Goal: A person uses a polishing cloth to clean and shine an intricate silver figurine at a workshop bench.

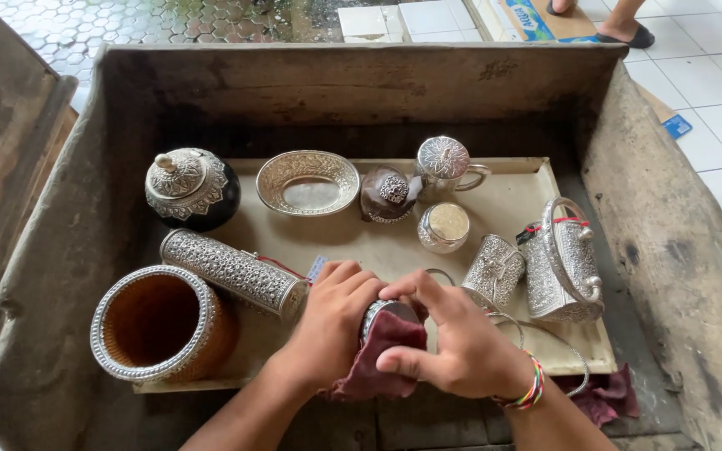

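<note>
My left hand [333, 324] grips a small round silver piece [384, 312] from the left. A dark red cloth [378, 355] is wrapped under and around the piece. My right hand [449, 338], with a coloured woven bracelet at the wrist, presses the cloth against the piece from the right. Both hands hover over the front edge of a beige tray [511, 209] that holds embossed silverware.
On the tray: a lidded dark pot [191, 188], an oval silver bowl [307, 182], a lidded mug [445, 165], a small jar [444, 226], a silver cylinder [231, 271], a woven basket [160, 321], a silver cup [495, 271], a silver handbag [563, 260]. A wooden trough [678, 250] surrounds it. Someone's sandalled feet [620, 33] stand behind.
</note>
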